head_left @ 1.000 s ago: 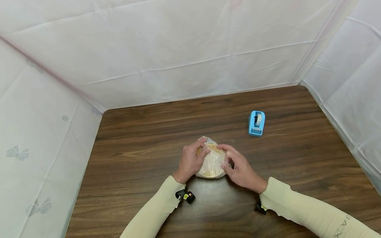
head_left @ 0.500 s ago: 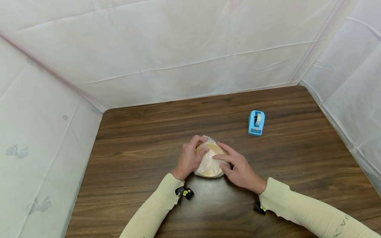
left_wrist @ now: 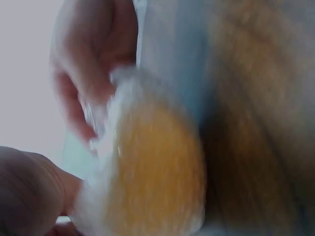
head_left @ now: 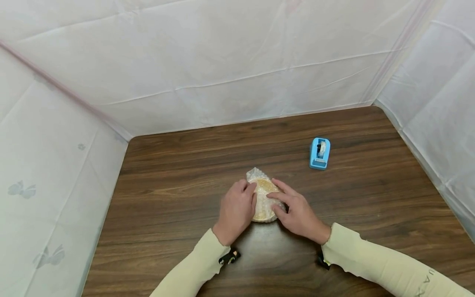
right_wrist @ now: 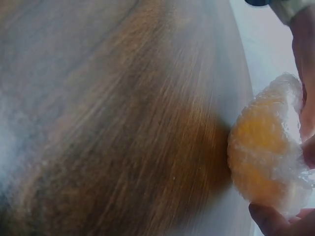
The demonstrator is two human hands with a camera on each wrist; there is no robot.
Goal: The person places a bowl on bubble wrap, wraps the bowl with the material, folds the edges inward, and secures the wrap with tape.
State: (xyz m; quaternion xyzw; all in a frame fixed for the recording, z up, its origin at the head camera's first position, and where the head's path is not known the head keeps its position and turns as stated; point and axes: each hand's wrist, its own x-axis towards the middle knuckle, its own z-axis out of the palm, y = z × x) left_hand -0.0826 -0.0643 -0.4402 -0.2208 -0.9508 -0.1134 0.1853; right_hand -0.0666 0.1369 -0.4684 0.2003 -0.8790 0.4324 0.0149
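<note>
A round yellow bowl-like thing (head_left: 262, 184) lies on the brown wooden table (head_left: 178, 173), covered in clear bubble wrap (head_left: 255, 173). A pointed flap of the wrap sticks out at its far side. My left hand (head_left: 236, 210) is at its left edge, fingers curled, thumb and forefinger pinching the wrap. From the right, my right hand (head_left: 299, 213) holds the wrap, two fingers reaching over the top and the thumb near the right edge. In the right wrist view, the wrapped thing's rounded yellow side (right_wrist: 261, 142) shows through the bubbles. The left wrist view is blurred.
A light blue tape dispenser (head_left: 320, 154) with a roll of clear tape stands farther back, to the right. White cloth sheets (head_left: 222, 66) hang behind the table and along both sides. A small black device (head_left: 230, 256) is strapped at the left wrist.
My left hand has drawn back toward me and turned, leaving the wrap's far flap uncovered. My right forefinger has moved inward over the top; the dispenser has stayed put.
</note>
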